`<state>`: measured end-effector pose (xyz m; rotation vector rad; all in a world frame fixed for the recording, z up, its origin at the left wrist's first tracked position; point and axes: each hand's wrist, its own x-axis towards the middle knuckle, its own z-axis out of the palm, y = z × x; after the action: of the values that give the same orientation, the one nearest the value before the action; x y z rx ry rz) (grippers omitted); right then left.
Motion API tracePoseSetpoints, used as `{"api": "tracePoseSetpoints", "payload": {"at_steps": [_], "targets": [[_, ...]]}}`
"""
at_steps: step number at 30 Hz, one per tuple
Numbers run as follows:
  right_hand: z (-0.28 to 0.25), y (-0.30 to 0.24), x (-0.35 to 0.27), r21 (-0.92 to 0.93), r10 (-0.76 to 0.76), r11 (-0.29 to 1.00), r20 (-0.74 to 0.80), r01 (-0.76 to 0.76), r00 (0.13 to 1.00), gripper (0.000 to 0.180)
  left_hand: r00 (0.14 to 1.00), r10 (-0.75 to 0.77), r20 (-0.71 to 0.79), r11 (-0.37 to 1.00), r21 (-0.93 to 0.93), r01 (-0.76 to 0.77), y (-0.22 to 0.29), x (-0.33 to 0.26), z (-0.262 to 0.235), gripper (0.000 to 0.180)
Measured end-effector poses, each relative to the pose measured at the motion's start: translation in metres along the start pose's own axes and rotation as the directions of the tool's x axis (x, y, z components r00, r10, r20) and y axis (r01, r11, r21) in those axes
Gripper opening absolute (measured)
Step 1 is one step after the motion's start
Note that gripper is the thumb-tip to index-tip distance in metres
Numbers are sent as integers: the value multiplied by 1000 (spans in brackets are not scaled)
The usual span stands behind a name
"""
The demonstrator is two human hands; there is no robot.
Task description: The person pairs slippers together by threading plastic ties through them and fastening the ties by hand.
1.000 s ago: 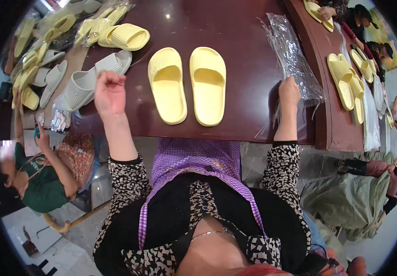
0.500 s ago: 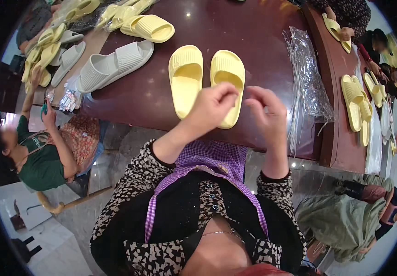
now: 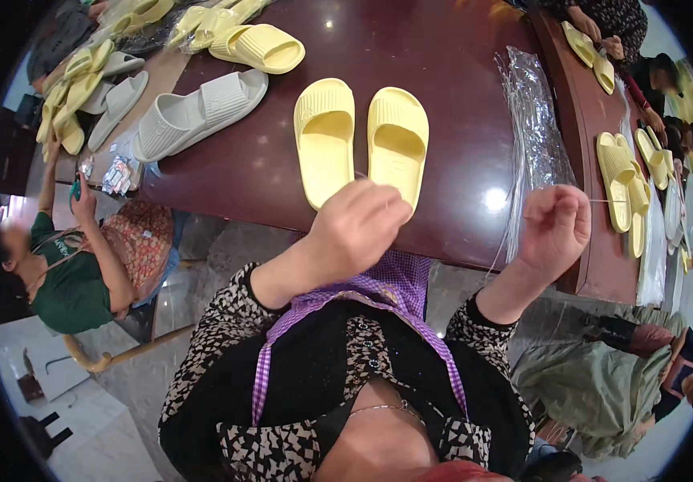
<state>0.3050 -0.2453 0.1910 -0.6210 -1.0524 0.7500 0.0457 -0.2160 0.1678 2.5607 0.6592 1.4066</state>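
A pair of pale yellow slide sandals (image 3: 360,140) lies side by side, soles down, on the dark brown table (image 3: 459,88). My left hand (image 3: 360,227) hovers over the table's near edge just below the sandals, fingers pinched on a thin clear plastic strand. My right hand (image 3: 555,225) is raised to the right, fist closed on the other end of the same strand, which runs off to the right. A bundle of clear plastic strands in a bag (image 3: 533,132) lies right of the sandals.
A white sandal pair (image 3: 198,112) and more yellow sandals (image 3: 258,46) lie at the table's left. Further yellow sandals (image 3: 623,181) sit on the right table. A seated person in a green top (image 3: 73,265) is at left; other people sit at right.
My hands left the table, met near the table's edge below the sandals, then drew apart, the right going rightward with the strand.
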Motion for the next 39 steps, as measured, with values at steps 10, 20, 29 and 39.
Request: {"api": "tracePoseSetpoints", "payload": {"at_steps": [10, 20, 29, 39], "targets": [[37, 98, -31, -773, 602, 534, 66, -341, 796, 21, 966, -216, 143, 974, -32, 223, -17, -66, 0, 14], [62, 135, 1, -990, 511, 132, 110, 49, 852, 20, 922, -339, 188, 940, 34, 339, -65, -45, 15, 5], [51, 129, -10, -901, 114, 408, 209, 146, 971, 22, 918, -375, 126, 906, 260, 334, -85, -28, 46, 3], [23, 190, 86, -979, 429, 114, -107, -171, 897, 37, 963, -239, 126, 939, 282, 196, -88, -23, 61, 2]]}}
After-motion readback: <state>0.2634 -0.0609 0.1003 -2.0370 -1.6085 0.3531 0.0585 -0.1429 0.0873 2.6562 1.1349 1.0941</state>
